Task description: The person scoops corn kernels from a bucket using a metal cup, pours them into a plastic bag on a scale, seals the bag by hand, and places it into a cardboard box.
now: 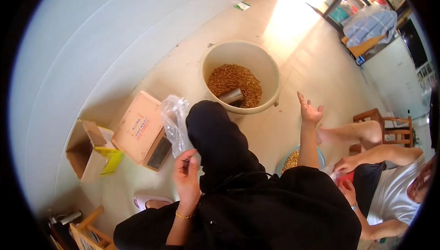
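My left hand [186,176] is closed, its fingertips pinching the lower end of a clear plastic bag [174,122]. The bag lies loosely beside my dark-clad knee, over the edge of a peach-coloured flat-topped device with a dark panel, which looks like a digital scale [135,128]. My right hand [310,111] is raised with fingers spread and nothing in it, to the right of a large cream bucket [270,69]. Inside the bucket lie many small brown nut-like pieces [233,79] and a metal cylinder [232,96], partly sunk in them.
An open cardboard box [87,151] stands left of the scale. Past my right forearm sits a light-blue basin [321,159] with similar pieces. At right, a seated person [389,181] holds something clear and red. A wooden chair [398,128] stands behind, a wooden stool [89,227] at lower left.
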Motion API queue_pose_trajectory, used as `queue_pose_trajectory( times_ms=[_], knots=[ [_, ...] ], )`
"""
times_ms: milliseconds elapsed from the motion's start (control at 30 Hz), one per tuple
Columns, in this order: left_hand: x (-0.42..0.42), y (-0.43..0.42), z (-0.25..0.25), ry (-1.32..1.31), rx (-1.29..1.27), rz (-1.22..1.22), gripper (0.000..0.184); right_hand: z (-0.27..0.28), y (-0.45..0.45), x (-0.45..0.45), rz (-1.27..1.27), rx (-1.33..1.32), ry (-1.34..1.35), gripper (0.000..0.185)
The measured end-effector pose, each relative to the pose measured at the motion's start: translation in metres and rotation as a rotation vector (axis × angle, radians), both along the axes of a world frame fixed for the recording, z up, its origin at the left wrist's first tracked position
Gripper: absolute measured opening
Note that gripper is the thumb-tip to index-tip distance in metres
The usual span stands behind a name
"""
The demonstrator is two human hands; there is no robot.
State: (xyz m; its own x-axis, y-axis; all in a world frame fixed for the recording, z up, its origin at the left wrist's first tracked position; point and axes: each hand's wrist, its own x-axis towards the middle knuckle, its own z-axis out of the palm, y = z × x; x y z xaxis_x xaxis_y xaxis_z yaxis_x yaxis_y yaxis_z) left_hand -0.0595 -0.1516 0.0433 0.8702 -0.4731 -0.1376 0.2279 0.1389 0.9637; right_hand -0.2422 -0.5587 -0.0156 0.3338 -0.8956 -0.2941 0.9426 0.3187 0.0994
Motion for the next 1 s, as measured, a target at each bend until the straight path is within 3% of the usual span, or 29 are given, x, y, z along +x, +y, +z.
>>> queue_pose_trajectory(
  times_ms=[267, 367, 433, 533, 600, 667, 733, 767, 800, 867, 900, 967, 1000],
  knots=[
    [0.021, 0.016, -0.002, -0.029, 0.077, 0.110, 0.015, -0.046, -0.016, -0.008, 0.037, 0.009, 0.133, 0.081],
    [0.026, 0.033, -0.006, -0.008, 0.138, 0.136, 0.015, -0.042, -0.013, 0.014, 0.120, -0.092, 0.361, 0.080],
    [0.029, 0.045, -0.008, 0.007, 0.172, 0.141, 0.015, -0.029, 0.003, 0.028, 0.217, -0.493, 0.849, 0.076],
    [0.031, 0.059, -0.009, 0.004, 0.240, 0.169, 0.015, -0.026, 0.072, 0.046, 0.305, -0.943, 1.250, 0.062],
    [0.031, 0.065, -0.012, 0.017, 0.243, 0.181, 0.015, -0.033, 0.127, 0.046, 0.479, -1.261, 1.433, 0.072],
    [0.031, 0.066, -0.014, 0.021, 0.245, 0.197, 0.016, -0.040, 0.171, 0.067, 0.624, -1.075, 1.176, 0.082],
    [0.028, 0.064, -0.011, 0.020, 0.249, 0.199, 0.015, -0.023, 0.177, 0.107, 0.602, -1.027, 1.044, 0.076],
    [0.027, 0.064, -0.009, 0.011, 0.252, 0.198, 0.015, -0.002, 0.177, 0.135, 0.620, -0.751, 0.971, 0.073],
    [0.027, 0.064, -0.008, 0.013, 0.239, 0.178, 0.015, -0.018, 0.165, 0.140, 0.514, -0.867, 0.790, 0.068],
    [0.027, 0.066, -0.003, 0.004, 0.235, 0.159, 0.016, 0.023, 0.153, 0.164, 0.505, -0.704, 0.452, 0.067],
    [0.028, 0.070, 0.001, 0.003, 0.236, 0.179, 0.016, 0.055, 0.151, 0.166, 0.522, -0.708, 0.442, 0.067],
    [0.032, 0.076, 0.009, -0.011, 0.252, 0.194, 0.016, 0.107, 0.148, 0.163, 0.571, -1.010, 0.087, 0.056],
    [0.036, 0.081, 0.012, -0.008, 0.267, 0.198, 0.016, 0.105, 0.155, 0.166, 0.585, -1.013, 0.080, 0.056]
  ],
)
